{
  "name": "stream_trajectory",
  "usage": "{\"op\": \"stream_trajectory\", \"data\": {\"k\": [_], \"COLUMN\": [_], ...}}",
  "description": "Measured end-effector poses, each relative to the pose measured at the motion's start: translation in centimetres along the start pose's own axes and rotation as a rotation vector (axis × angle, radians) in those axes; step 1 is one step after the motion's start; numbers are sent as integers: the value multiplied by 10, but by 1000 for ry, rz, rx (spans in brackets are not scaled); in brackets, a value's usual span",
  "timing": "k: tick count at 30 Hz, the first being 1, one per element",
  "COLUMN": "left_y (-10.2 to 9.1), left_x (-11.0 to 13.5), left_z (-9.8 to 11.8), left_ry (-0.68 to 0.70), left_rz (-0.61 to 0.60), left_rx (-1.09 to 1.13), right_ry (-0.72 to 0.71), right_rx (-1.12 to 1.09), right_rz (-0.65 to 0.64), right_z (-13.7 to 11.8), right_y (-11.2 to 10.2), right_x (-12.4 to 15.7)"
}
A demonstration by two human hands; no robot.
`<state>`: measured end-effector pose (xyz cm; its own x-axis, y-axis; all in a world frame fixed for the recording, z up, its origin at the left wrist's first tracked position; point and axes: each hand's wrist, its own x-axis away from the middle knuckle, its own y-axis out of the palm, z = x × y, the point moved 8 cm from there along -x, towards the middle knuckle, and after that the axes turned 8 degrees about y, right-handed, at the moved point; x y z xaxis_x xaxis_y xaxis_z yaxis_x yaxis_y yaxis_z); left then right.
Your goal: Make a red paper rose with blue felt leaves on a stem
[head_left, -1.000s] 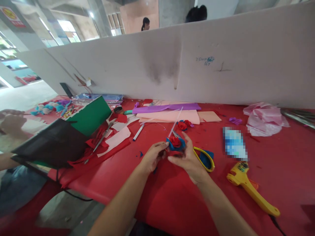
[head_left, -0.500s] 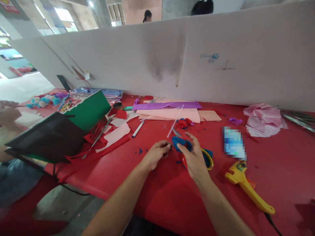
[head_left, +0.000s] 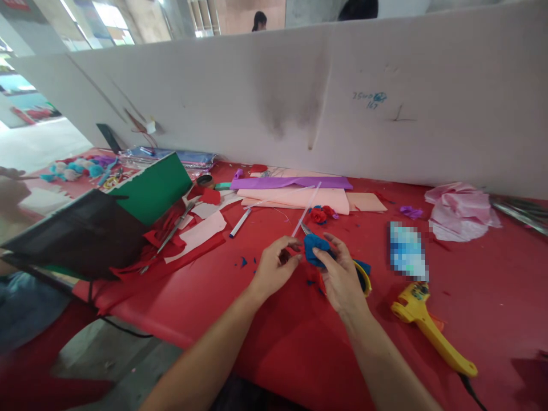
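Note:
Both hands meet over the red table (head_left: 299,354). My right hand (head_left: 340,274) pinches a small paper flower (head_left: 315,250), whose blue outer petals face me and hide its red centre. My left hand (head_left: 276,265) has its fingers curled at the flower's left side, where a thin white stick (head_left: 306,210) runs up and away from it. Whether the left fingers grip the stick or the flower's base I cannot tell. Yellow-handled scissors (head_left: 363,274) lie just behind my right hand.
A yellow glue gun (head_left: 432,331) lies at the right with its cable trailing off. Purple and peach paper sheets (head_left: 299,191) lie by the white partition (head_left: 299,103). Green and black sheets (head_left: 107,222), red scraps and pink tissue (head_left: 460,211) lie around. Another person's hand (head_left: 11,188) shows at far left.
The flower has turned over: its red centre faced up a second ago, now the blue side shows. My left hand has closed in on its side.

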<state>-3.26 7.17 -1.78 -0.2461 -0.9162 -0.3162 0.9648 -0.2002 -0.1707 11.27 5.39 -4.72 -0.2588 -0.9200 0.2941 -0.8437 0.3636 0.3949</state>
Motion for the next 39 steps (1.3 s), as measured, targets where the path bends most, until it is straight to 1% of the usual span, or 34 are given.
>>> {"op": "stream_trajectory", "data": {"k": [2, 4, 6, 8, 10, 12, 15, 17, 19, 23, 26, 30, 34, 39], "left_y": [0, 0, 0, 1, 0, 0, 0, 0, 0, 1, 6, 11, 10, 11], "left_x": [0, 0, 1, 1, 2, 3, 5, 5, 6, 7, 7, 7, 7, 8], "left_z": [2, 0, -5, -9, -11, -14, -16, -18, -20, -24, -25, -26, -28, -30], "left_ry": [14, -15, -76, -132, -170, -198, -224, -233, -252, -293, -309, -323, -353, -388], "left_rz": [10, 18, 35, 67, 107, 145, 175, 182, 197, 232, 210, 192, 209, 219], "left_rx": [-21, 19, 151, 338, 521, 658, 769, 800, 817, 831, 858, 895, 860, 853], "right_ry": [1, -3, -27, -59, -77, -77, -24, 17, 38, 99, 146, 194, 213, 195], "right_rx": [-1, 2, 0, -21, -56, -85, -77, -69, -110, -218, -242, -274, -307, -290], "right_rz": [-8, -34, -103, -194, -255, -270, -293, -312, -309, -239, -212, -224, -230, -226], "right_z": [-1, -3, -7, -12, -14, -13, -3, 3, 5, 3, 1, -2, -6, -8], "right_y": [1, 4, 10, 17, 21, 22, 26, 30, 33, 31, 28, 25, 24, 25], "right_x": [1, 4, 9, 15, 20, 22, 23, 25, 26, 26, 25, 23, 23, 23]}}
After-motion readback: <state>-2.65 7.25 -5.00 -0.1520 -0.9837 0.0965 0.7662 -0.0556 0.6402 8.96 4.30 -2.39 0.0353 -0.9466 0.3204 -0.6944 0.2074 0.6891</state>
